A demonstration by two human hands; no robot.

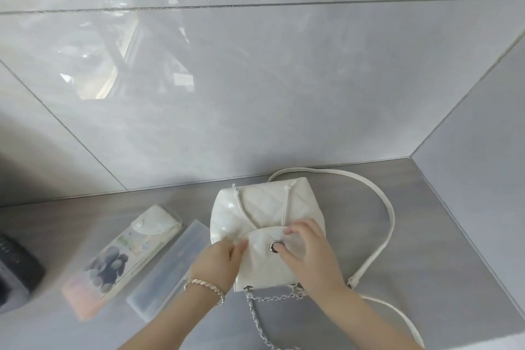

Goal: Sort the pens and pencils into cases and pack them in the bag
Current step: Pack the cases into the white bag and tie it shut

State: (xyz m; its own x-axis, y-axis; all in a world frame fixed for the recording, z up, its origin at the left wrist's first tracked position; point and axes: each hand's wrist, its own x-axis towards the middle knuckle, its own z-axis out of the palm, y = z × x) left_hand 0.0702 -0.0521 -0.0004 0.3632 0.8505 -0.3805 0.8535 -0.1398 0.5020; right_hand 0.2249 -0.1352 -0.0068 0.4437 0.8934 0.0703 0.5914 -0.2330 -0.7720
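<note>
A small white quilted bag (264, 204) lies on the grey counter, its flap with a silver snap (275, 246) facing me. My left hand (216, 261) pinches the flap's left edge. My right hand (308, 250) rests on the flap, thumb beside the snap and fingers on its top edge. Left of the bag lie two closed cases: a clear one with a flower print and a snap tab (127, 253), and a frosted plastic box (170, 270) with pens dimly visible inside.
The bag's white strap (389, 216) loops out to the right and a silver chain (264, 310) trails toward me. A dark object (14, 267) sits at the left edge. Glossy grey wall tiles rise close behind and to the right of the counter.
</note>
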